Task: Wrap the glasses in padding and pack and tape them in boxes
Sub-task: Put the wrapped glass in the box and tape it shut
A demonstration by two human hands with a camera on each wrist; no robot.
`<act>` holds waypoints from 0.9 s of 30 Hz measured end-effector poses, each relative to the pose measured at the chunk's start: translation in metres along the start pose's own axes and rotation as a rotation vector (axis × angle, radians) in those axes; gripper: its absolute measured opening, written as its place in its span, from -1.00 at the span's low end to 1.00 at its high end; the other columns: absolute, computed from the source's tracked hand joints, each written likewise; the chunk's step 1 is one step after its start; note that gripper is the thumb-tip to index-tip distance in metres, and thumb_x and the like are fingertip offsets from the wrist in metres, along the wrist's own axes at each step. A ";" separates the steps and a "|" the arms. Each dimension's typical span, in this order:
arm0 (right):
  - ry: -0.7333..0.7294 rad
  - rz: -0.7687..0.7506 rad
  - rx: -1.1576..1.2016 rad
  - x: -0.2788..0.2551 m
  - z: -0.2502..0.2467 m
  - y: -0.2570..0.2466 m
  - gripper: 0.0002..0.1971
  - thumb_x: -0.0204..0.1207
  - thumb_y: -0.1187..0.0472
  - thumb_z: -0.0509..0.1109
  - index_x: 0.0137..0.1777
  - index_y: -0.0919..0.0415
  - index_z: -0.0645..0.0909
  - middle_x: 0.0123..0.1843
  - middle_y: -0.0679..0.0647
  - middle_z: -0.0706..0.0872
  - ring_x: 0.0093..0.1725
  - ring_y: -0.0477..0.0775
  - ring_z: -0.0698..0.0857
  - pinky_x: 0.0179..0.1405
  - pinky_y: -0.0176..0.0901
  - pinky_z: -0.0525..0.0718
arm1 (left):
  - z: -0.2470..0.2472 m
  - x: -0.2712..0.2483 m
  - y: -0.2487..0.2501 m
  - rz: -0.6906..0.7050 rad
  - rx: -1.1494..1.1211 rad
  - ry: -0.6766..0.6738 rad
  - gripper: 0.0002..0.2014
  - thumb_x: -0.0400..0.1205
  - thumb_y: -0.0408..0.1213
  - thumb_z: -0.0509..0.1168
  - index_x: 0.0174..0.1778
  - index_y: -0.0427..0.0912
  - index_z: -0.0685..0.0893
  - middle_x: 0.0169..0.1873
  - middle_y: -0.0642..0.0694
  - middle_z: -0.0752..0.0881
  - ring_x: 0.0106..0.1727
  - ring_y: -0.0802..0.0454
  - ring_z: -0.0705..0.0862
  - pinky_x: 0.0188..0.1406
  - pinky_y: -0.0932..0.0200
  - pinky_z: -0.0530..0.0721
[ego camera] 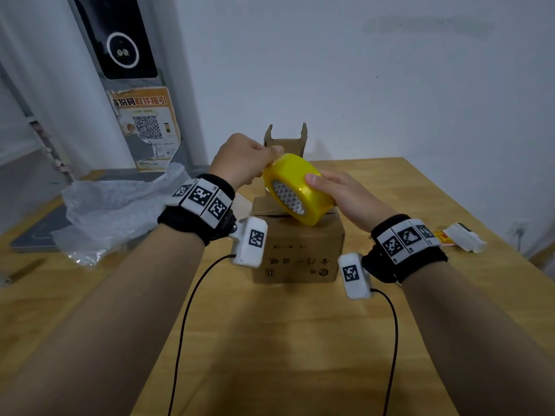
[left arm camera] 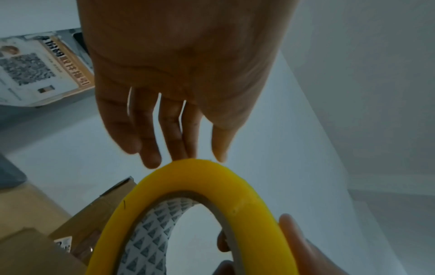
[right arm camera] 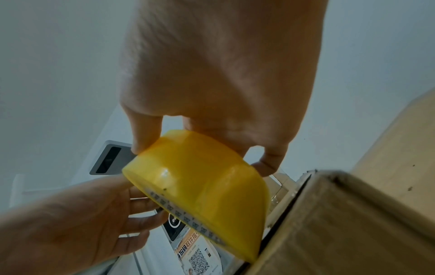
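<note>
A yellow tape roll with a patterned white core is held tilted just above a shut brown cardboard box. My right hand grips the roll from the right, thumb on its outer face. In the right wrist view the right hand wraps over the roll beside the box. My left hand pinches the roll's upper far edge. The left wrist view shows the left hand with fingertips and thumb at the rim of the roll. No glasses are visible.
The box stands mid-way on a wooden table. Behind it a second cardboard box has raised flaps. Crumpled clear padding lies at the left, partly on a dark mat. A white object lies at the right edge.
</note>
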State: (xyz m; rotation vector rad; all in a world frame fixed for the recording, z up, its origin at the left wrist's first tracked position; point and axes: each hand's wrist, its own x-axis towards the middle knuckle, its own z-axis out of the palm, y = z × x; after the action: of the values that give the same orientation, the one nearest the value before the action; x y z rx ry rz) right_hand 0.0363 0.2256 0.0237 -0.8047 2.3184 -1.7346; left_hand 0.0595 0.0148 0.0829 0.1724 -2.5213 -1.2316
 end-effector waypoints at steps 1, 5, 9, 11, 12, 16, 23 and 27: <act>0.001 0.001 0.007 0.000 0.000 0.000 -0.59 0.75 -0.15 0.30 0.38 0.11 0.72 0.23 0.08 0.85 0.23 0.11 0.82 0.43 0.24 0.69 | 0.001 0.000 0.001 0.008 -0.005 -0.019 -0.69 0.63 0.10 0.46 -0.10 -0.11 0.84 -0.09 -0.08 0.85 -0.03 -0.11 0.81 -0.03 0.02 0.76; 0.004 0.003 0.026 0.000 0.001 0.000 -0.58 0.76 -0.11 0.29 0.40 0.15 0.71 0.25 0.11 0.84 0.23 0.12 0.82 0.42 0.24 0.70 | 0.005 0.003 0.006 0.039 -0.020 -0.016 -0.86 0.61 -0.06 0.54 -0.26 0.06 0.81 -0.26 0.12 0.74 -0.06 0.10 0.71 0.06 0.16 0.64; 0.010 0.011 0.068 -0.001 0.001 -0.001 -0.67 0.77 -0.06 0.28 0.37 0.06 0.70 0.27 0.11 0.84 0.24 0.09 0.82 0.42 0.17 0.71 | 0.009 0.007 0.011 0.060 0.031 0.019 -0.81 0.62 -0.10 0.53 -0.32 0.08 0.78 -0.10 0.00 0.83 0.19 -0.04 0.76 0.32 -0.05 0.69; 0.013 0.007 0.100 -0.002 0.001 0.001 -0.67 0.77 -0.06 0.28 0.38 0.05 0.70 0.29 0.12 0.83 0.26 0.11 0.82 0.42 0.18 0.71 | 0.014 0.006 0.014 0.084 0.058 0.043 -0.84 0.65 -0.11 0.49 -0.26 0.04 0.80 0.03 -0.04 0.85 0.22 -0.04 0.75 0.33 -0.06 0.69; 0.016 0.007 0.116 -0.003 0.000 0.002 -0.67 0.77 -0.05 0.28 0.38 0.05 0.70 0.29 0.12 0.83 0.26 0.11 0.82 0.41 0.17 0.72 | 0.017 0.005 0.015 0.096 0.067 0.057 -0.85 0.66 -0.11 0.47 -0.23 0.03 0.80 0.05 -0.03 0.85 0.21 -0.02 0.74 0.30 -0.03 0.69; 0.034 0.011 0.150 -0.003 -0.002 0.004 -0.70 0.77 -0.05 0.28 0.32 0.03 0.71 0.26 0.11 0.85 0.24 0.11 0.83 0.40 0.18 0.72 | 0.021 0.001 0.018 0.153 0.149 0.149 -0.85 0.71 -0.15 0.39 -0.18 0.04 0.78 0.03 0.04 0.84 0.08 0.06 0.73 -0.01 0.20 0.52; 0.057 0.018 0.169 -0.002 -0.001 0.004 -0.69 0.76 -0.08 0.28 0.31 0.03 0.71 0.26 0.11 0.85 0.24 0.13 0.83 0.42 0.24 0.71 | 0.024 -0.001 0.019 0.234 0.188 0.217 -0.88 0.72 -0.09 0.37 -0.14 0.08 0.71 0.06 0.11 0.79 0.10 0.04 0.70 0.02 0.17 0.48; 0.064 0.038 0.106 0.002 -0.001 0.003 -0.58 0.76 -0.17 0.29 0.39 0.09 0.70 0.26 0.08 0.85 0.24 0.10 0.83 0.43 0.25 0.70 | 0.021 -0.004 0.020 0.292 0.157 0.255 -0.88 0.74 -0.13 0.37 -0.13 0.04 0.66 0.07 0.09 0.75 0.05 0.12 0.63 0.04 0.18 0.47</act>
State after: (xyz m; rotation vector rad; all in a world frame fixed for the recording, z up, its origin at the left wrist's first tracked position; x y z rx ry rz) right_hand 0.0336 0.2263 0.0217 -0.6926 2.2428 -1.8754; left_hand 0.0569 0.0443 0.0857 -0.0040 -2.3195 -0.8435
